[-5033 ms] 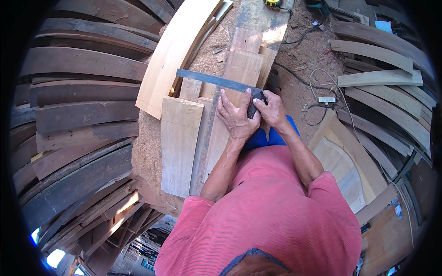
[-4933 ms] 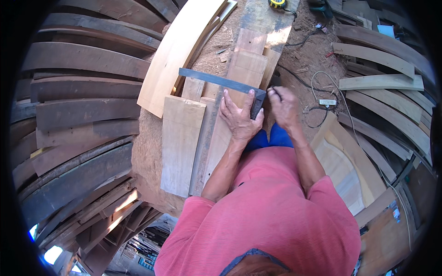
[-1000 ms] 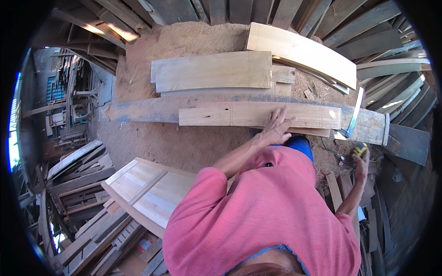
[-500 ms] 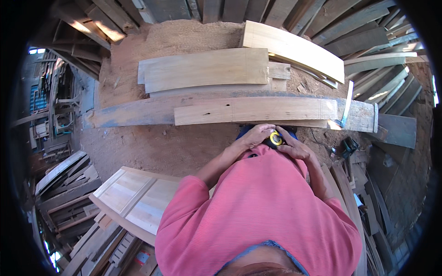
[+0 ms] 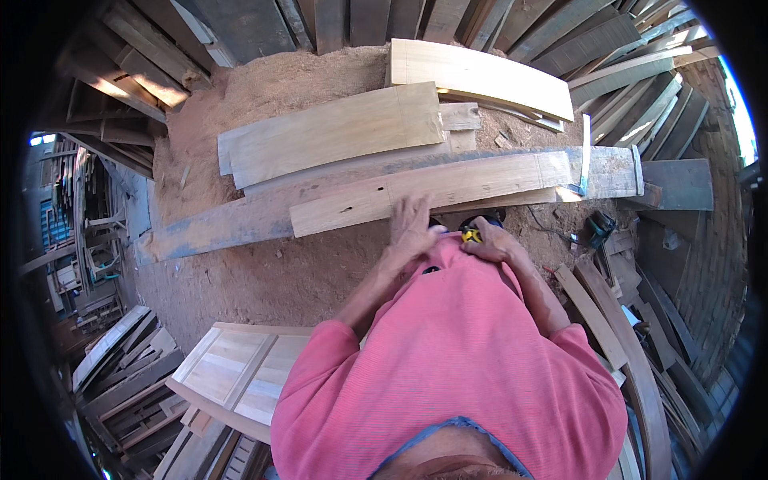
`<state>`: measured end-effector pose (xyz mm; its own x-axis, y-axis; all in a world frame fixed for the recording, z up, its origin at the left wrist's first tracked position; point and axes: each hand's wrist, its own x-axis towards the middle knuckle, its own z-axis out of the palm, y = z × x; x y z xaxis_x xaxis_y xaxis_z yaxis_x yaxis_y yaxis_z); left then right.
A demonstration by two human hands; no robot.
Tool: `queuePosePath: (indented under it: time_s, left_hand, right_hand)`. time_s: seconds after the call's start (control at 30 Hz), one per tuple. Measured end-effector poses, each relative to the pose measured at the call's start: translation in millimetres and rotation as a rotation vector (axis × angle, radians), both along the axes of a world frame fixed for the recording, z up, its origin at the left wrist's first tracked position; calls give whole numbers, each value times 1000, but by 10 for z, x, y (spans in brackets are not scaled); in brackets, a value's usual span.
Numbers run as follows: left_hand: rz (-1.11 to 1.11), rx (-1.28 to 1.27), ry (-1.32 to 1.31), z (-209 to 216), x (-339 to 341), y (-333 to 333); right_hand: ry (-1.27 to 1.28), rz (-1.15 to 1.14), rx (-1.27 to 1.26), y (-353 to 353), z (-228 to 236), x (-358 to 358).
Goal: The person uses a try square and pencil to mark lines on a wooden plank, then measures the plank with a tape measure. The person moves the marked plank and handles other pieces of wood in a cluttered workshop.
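Note:
My right hand (image 5: 491, 242) is closed around a yellow and black tape measure (image 5: 472, 235), close to the front of my pink shirt. My left hand (image 5: 411, 227) reaches forward with its fingers stretched out, a little blurred. Its fingertips lie over the near edge of a pale wooden board (image 5: 464, 185) that has two dark knots; I cannot tell whether they press on it. That board lies along a long, worn plank bench (image 5: 232, 234). Across the board's right end stands a thin pale strip with a blue lower end (image 5: 586, 156), which looks like a square.
Behind the bench, a wide pale board (image 5: 336, 132) and a brighter board (image 5: 488, 76) lie over sawdust. A panelled wooden piece (image 5: 240, 368) sits at the lower left. To the right are a dark green power tool (image 5: 598, 230) and stacked planks (image 5: 652, 384).
My left hand has left the tape measure and moved forward to the board's edge. My right hand keeps the tape measure. The whole view has turned slightly.

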<state>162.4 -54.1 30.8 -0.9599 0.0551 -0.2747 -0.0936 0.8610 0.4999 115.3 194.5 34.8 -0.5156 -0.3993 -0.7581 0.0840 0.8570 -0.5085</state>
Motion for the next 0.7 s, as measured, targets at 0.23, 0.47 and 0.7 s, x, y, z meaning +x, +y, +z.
queuePosePath:
  time_s: [0.23,0.47,0.7]
  left_hand:
    - [-292,-586,322,-977,-66,-1015]
    - [-334,-270,-113,-519,-511,-1164]
    - [-364,-240,-228,-514,-721,-1216]
  right_hand:
    - [-28,-91,141,570,-232,122]
    - [-70,-128,164,735,-399,277]
    - [-32,-125,142,743,-524,272]
